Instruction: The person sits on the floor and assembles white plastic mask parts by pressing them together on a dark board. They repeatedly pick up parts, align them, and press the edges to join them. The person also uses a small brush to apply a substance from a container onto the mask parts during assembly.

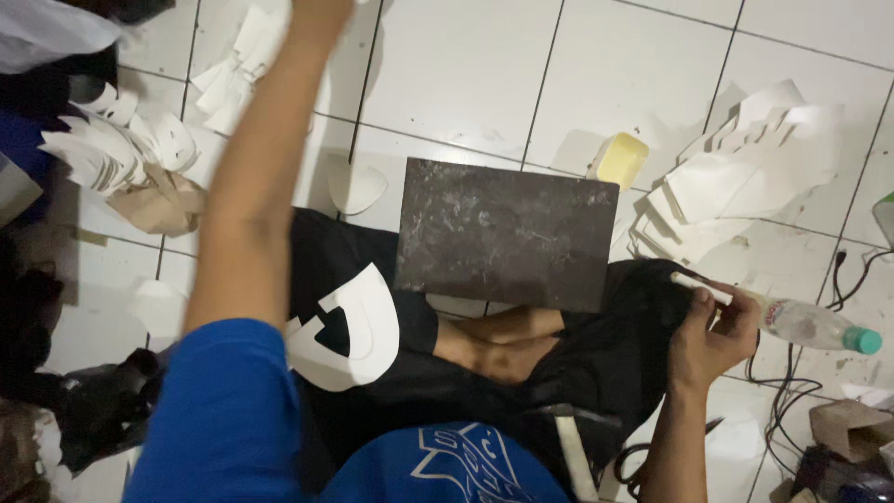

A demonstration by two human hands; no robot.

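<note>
White paper cutouts [112,144] lie heaped at the far left on the glossy tiled floor [466,74], curved and fanned, beside a crumpled brown scrap [163,207]. Next to them the left arm in a blue sleeve [223,410] stretches up and out of the picture; the left hand is cut off by the top edge, so I cannot tell whether its grip is spread or pressed together. Another small stack of white pieces [237,65] sits close to that arm. A single white shaped piece [349,331], smooth with a notched inner edge, rests on the black cloth over the person's lap. In the middle, a dark rectangular slab [503,233], mottled and scuffed, lies across the legs and serves as the worktop. Behind its far right corner is a pale yellow block [622,158]. Further right, more white cutouts [736,182] spread in an overlapping fan. The right hand [712,331] is near the knee, its fingers pinching a thin white stick-like tool [700,285]. Just beside it lies a clear plastic bottle [810,323] with a green cap, with black cables [838,279] trailing behind.
</note>
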